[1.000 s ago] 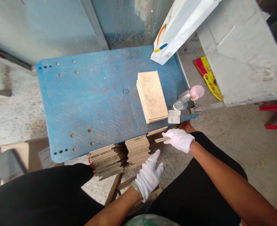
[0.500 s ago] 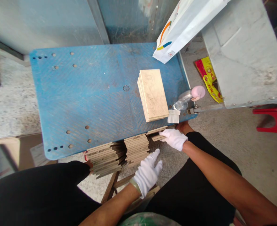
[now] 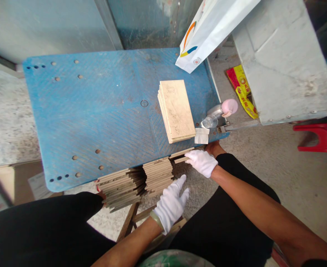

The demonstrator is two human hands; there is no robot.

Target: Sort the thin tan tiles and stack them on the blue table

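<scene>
Both my hands wear white gloves. My right hand (image 3: pixel 201 161) grips a thin wooden board (image 3: pixel 180 160) at the right end of a row of boards (image 3: pixel 141 178) stacked on edge below the near rim of the blue table (image 3: pixel 96 111). My left hand (image 3: pixel 171 203) hovers with fingers spread, its fingertips close to the near side of that row, holding nothing. On the table lies a flat pile of pale boards (image 3: pixel 177 109), with a small white cloth piece (image 3: pixel 201 135) at its near right corner.
A pink-capped bottle (image 3: pixel 220 112) lies at the table's right edge. A white paper bag (image 3: pixel 208 29) hangs over the far right corner. A grey block (image 3: pixel 280 59), a yellow-red wrapper (image 3: pixel 243 92) and a red stool (image 3: pixel 317 137) are to the right. My knees in black frame the stack.
My right hand has pushed its board leftward, in against the row of boards. My left hand has stayed near the stack. The view has shifted slightly.
</scene>
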